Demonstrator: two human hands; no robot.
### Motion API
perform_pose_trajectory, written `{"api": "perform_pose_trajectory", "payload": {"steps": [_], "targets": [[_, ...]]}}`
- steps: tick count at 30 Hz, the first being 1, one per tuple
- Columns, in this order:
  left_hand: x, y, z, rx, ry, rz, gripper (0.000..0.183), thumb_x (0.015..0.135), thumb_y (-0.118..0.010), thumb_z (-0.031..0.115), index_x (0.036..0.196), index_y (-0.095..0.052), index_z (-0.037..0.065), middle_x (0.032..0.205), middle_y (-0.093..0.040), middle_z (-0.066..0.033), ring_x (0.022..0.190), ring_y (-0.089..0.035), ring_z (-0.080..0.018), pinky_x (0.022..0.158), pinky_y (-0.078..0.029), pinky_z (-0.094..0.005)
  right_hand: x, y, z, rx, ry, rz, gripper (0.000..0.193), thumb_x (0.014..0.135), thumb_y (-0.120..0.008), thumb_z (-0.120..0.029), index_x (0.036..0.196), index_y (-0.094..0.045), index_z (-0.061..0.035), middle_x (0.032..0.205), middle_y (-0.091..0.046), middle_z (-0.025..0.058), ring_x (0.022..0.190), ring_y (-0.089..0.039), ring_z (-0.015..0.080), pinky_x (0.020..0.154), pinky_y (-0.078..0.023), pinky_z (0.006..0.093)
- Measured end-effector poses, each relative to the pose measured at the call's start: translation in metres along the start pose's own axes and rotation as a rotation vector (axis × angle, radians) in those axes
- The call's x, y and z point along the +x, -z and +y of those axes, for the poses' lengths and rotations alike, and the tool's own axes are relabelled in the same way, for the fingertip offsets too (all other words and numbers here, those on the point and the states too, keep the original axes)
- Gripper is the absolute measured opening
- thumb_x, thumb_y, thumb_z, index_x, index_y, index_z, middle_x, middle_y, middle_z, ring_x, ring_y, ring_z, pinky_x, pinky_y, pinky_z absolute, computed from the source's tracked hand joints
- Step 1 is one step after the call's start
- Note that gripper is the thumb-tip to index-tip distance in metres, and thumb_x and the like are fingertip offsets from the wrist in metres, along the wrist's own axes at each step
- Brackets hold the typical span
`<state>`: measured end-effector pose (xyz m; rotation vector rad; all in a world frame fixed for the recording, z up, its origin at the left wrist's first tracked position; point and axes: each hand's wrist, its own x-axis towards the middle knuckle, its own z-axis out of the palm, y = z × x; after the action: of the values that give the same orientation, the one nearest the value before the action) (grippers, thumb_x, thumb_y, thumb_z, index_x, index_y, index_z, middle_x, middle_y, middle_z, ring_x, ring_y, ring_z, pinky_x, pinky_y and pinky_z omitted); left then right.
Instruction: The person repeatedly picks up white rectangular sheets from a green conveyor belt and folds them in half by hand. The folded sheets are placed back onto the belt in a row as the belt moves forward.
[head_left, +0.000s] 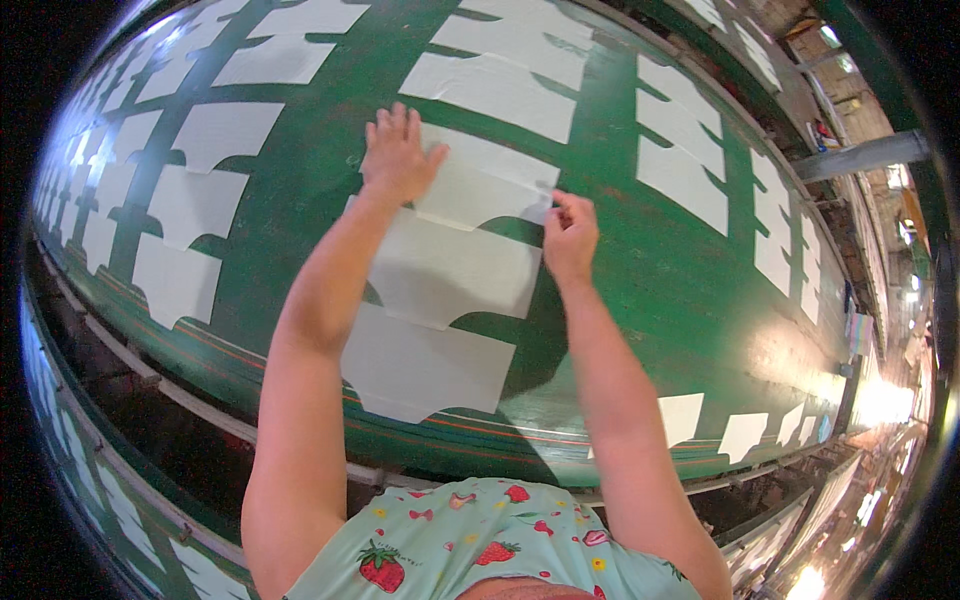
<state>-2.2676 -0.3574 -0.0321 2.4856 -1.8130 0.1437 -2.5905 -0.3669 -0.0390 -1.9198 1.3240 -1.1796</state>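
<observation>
Fabric panel (480,190), likely light and limp, suits corner holds; our left hand (400,160) lies spread, right hand (571,228) curled, pinch unclear.

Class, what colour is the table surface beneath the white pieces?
The table surface is green, clearest in the head view.

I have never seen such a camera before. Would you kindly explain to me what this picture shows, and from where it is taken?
No machine works here, only a person. The single picture comes from a wide fisheye camera worn on the head, looking down, so straight edges look bent. Thin white pieces with cut-out notches lie in groups on a long green table. The left hand rests palm down at the left side of the nearest group; the right hand, fingers curled, is at its right edge. I cannot tell whether it pinches anything.
</observation>
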Motion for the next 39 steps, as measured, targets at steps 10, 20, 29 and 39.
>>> {"api": "perform_pose_trajectory", "payload": {"steps": [10,20,29,39], "targets": [[-0.12,0.041,0.251,-0.273,-0.603,-0.094,0.101,0.105,-0.049,0.072,0.171,-0.031,-0.002,0.182,-0.024,-0.0218,0.169,-0.017,-0.0431,0.137,-0.015,-0.0565,-0.149,0.139,-0.027,-0.095,0.036,0.103,0.024,0.094,-0.072,0.004,0.116,-0.076,-0.005,0.121,-0.072,0.0135,0.116,-0.07,0.0272,0.085,-0.062,0.0362],[-0.291,0.071,0.285,-0.346,-0.894,-0.124,0.086,0.104,-0.06,0.064,0.168,-0.044,0.01,0.18,-0.03,-0.0177,0.168,-0.02,-0.0425,0.136,-0.016,-0.0612,-0.263,0.398,0.089,-0.738,-0.455,0.237,0.032,0.093,-0.081,-0.02,0.123,-0.078,-0.0088,0.117,-0.073,0.0168,0.116,-0.068,0.0367,0.102,-0.056,0.0486],[-0.408,0.091,0.295,-0.223,-0.537,-0.053,0.084,0.105,-0.062,0.057,0.169,-0.04,0.007,0.179,-0.029,-0.0214,0.165,-0.022,-0.0488,0.133,-0.018,-0.0672,-0.263,0.477,0.117,-0.665,-0.564,-0.01,0.029,0.096,-0.078,-0.04,0.109,-0.077,-0.014,0.115,-0.077,0.0156,0.102,-0.075,0.0409,0.089,-0.061,0.054],[-0.481,0.103,0.408,-0.218,0.023,-0.121,0.084,0.105,-0.062,0.056,0.169,-0.04,0.006,0.18,-0.025,-0.0232,0.168,-0.016,-0.046,0.135,-0.011,-0.0659,-0.287,0.514,0.138,-0.37,-0.321,-0.045,0.026,0.09,-0.084,-0.041,0.095,-0.079,-0.0166,0.099,-0.077,0.01,0.09,-0.076,0.0365,0.077,-0.06,0.0508]]}}
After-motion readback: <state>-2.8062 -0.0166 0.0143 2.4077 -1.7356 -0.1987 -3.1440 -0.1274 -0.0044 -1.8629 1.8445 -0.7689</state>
